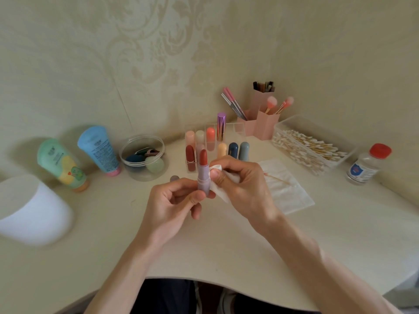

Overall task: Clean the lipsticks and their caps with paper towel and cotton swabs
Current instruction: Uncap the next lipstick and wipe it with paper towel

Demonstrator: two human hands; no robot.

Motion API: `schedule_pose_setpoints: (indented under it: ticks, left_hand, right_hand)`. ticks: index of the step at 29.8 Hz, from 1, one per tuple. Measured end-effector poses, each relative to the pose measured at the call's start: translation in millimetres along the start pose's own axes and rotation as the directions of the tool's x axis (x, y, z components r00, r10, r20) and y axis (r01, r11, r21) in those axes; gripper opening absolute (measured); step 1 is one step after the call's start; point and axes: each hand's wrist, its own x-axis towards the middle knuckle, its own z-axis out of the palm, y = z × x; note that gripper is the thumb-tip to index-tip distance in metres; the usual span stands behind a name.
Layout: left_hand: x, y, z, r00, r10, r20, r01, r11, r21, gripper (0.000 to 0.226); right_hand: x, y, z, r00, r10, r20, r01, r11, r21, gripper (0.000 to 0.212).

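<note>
My left hand [174, 200] pinches the base of an uncapped lipstick [203, 171] with a lilac tube and a red-brown bullet, held upright over the table. A folded piece of white paper towel [223, 188] is gripped by my right hand [240, 180] and pressed against the tube's right side. The lipstick's greyish cap [174, 178] lies on the table just behind my left hand. A used cotton swab [277, 177] rests on a flat paper towel sheet [288, 191] to the right. Several capped lipsticks stand in a clear organiser [213, 141].
A clear box of cotton swabs [310, 148] and a red-capped bottle [367, 164] sit at the right. Pink brush holders [260, 123] stand behind. At the left are two tubes [97, 150], a clear jar of sponges [145, 157] and a white container [34, 209].
</note>
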Motion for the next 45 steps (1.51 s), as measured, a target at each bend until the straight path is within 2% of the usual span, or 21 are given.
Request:
schedule_pose_setpoints:
  ticks: [2, 7, 11, 13, 15, 18, 21, 25, 34, 45]
  left_hand:
    - [0, 1, 2, 1.0, -0.003, 0.028, 0.004, 0.999, -0.034, 0.018]
    - [-1, 5, 4, 0.997, -0.041, 0.071, 0.045, 0.997, -0.065, 0.035]
    - [-1, 4, 10, 0.994, -0.06, 0.088, 0.051, 0.994, 0.1, 0.02]
    - [3, 0, 14, 0.999, -0.025, 0.047, 0.016, 0.983, 0.184, 0.013]
    - [9, -4, 16, 1.0, 0.006, -0.015, -0.002, 0.951, 0.309, 0.008]
    - [18, -11, 19, 0.997, 0.027, -0.073, 0.009, 0.886, 0.464, 0.008]
    - [23, -18, 24, 0.99, 0.083, -0.111, -0.003, 0.812, 0.584, 0.007]
    - [32, -19, 28, 0.983, 0.123, -0.133, -0.001, 0.737, 0.676, 0.021]
    - [31, -18, 36, 0.956, 0.253, -0.149, -0.056, 0.654, 0.754, 0.031]
    - [30, -19, 34, 0.962, 0.229, -0.15, -0.039, 0.655, 0.754, 0.041]
  right_hand:
    - [2, 0, -1, 1.0, 0.005, -0.008, -0.005, 1.0, -0.019, 0.012]
    - [9, -6, -16, 0.997, -0.003, -0.072, -0.016, 0.965, -0.262, 0.011]
    - [17, -18, -51, 0.969, 0.227, 0.097, -0.154, 0.861, -0.485, 0.012]
    - [18, -17, -66, 0.946, 0.306, 0.107, -0.206, 0.821, -0.532, 0.01]
    - [19, -15, -75, 0.943, 0.324, 0.079, -0.226, 0.795, -0.564, 0.007]
    - [20, -13, -79, 0.952, 0.301, 0.059, -0.215, 0.792, -0.572, 0.006]
    - [18, -16, -82, 0.937, 0.334, 0.1, -0.209, 0.768, -0.605, 0.01]
    - [17, -16, -82, 0.924, 0.362, 0.123, -0.199, 0.729, -0.654, 0.012]
    - [17, -14, -78, 0.926, 0.344, 0.154, -0.171, 0.748, -0.642, 0.013]
    - [17, -14, -78, 0.92, 0.353, 0.172, -0.167, 0.749, -0.641, 0.013]
